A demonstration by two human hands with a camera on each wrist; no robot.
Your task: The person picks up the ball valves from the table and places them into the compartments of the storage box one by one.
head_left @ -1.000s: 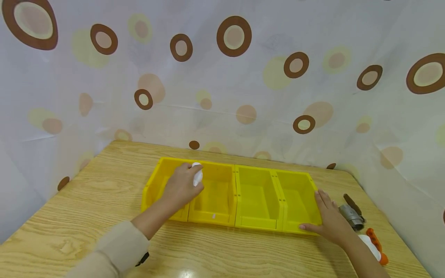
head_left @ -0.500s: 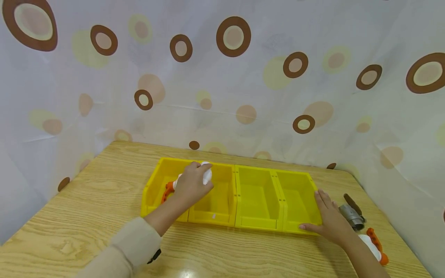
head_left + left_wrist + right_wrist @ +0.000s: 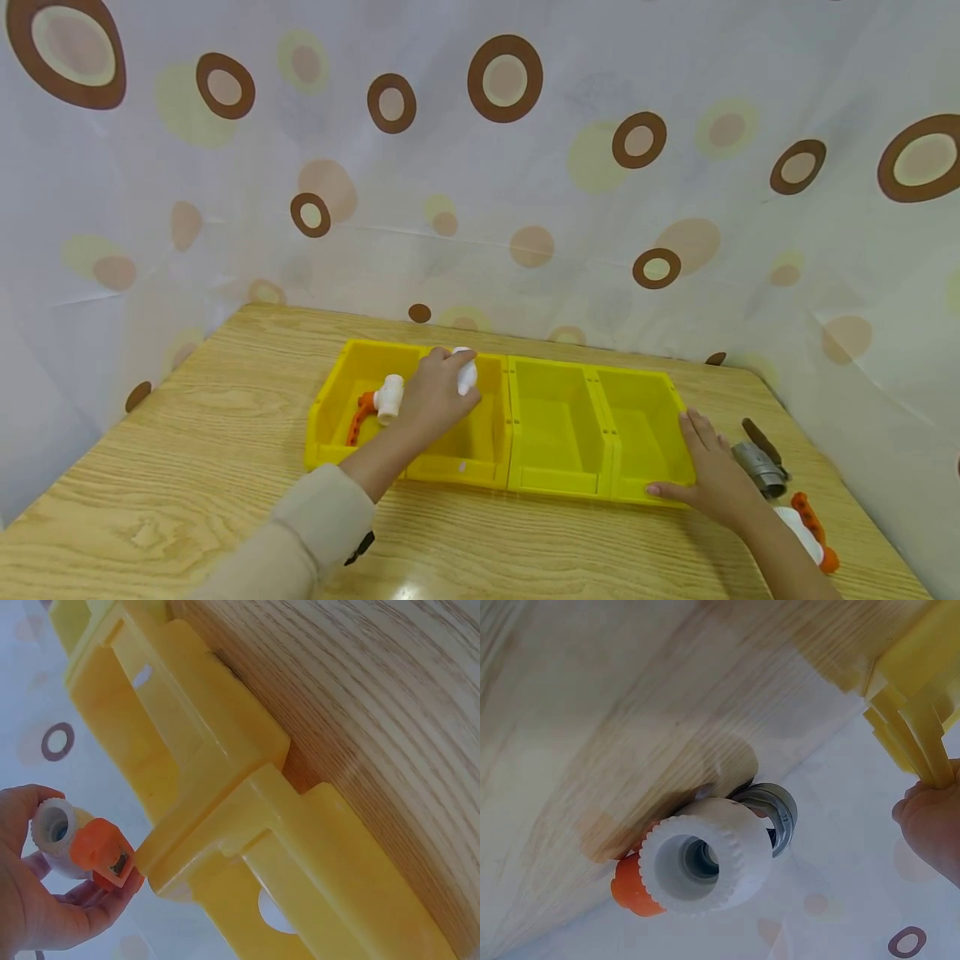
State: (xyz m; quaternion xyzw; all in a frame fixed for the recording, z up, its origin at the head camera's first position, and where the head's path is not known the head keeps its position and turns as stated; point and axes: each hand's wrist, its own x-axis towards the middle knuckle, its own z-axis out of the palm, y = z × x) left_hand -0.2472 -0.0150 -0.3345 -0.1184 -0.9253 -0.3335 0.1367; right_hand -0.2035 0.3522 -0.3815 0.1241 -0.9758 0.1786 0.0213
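My left hand (image 3: 433, 402) holds a white plastic ball valve (image 3: 467, 377) over the second yellow bin (image 3: 459, 473) from the left. In the left wrist view, fingers curl around this valve, and its orange handle (image 3: 105, 851) shows beside its round opening. Another white ball valve (image 3: 389, 398) with an orange handle lies inside the leftmost bin (image 3: 322, 400). My right hand (image 3: 708, 471) rests on the right edge of the rightmost bin (image 3: 645, 417), fingers extended along the rim and thumb at the front corner.
Right of the bins, on the wooden table (image 3: 187, 417), lie a grey valve-like fitting (image 3: 759, 469) with a dark handle and a white valve (image 3: 797, 530) with an orange handle. A patterned cloth (image 3: 480, 183) hangs behind the table.
My left hand has moved right with its valve, from near the leftmost bin to over the second one, uncovering the valve lying in the leftmost bin. My right hand has stayed still.
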